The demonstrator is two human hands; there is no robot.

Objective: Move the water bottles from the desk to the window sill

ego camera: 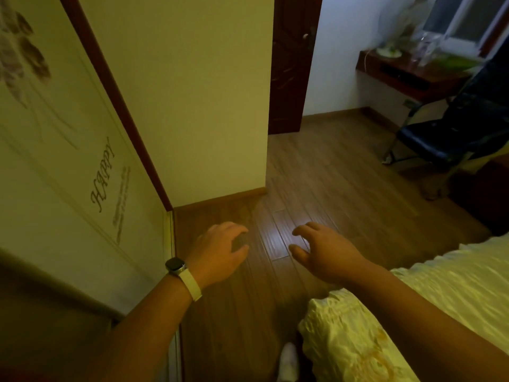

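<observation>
My left hand and my right hand hang out in front of me over the wooden floor, fingers loosely curled, holding nothing. A watch with a pale strap sits on my left wrist. Far off at the upper right a dark red desk stands under a window. Blurred clear shapes, possibly bottles, stand on the desk below the window sill. Both hands are far from the desk.
A wardrobe door with a printed "HAPPY" fills the left. A wall corner juts out ahead, with a dark door behind it. A dark folding chair stands by the desk. A bed with pale yellow cover lies at the right.
</observation>
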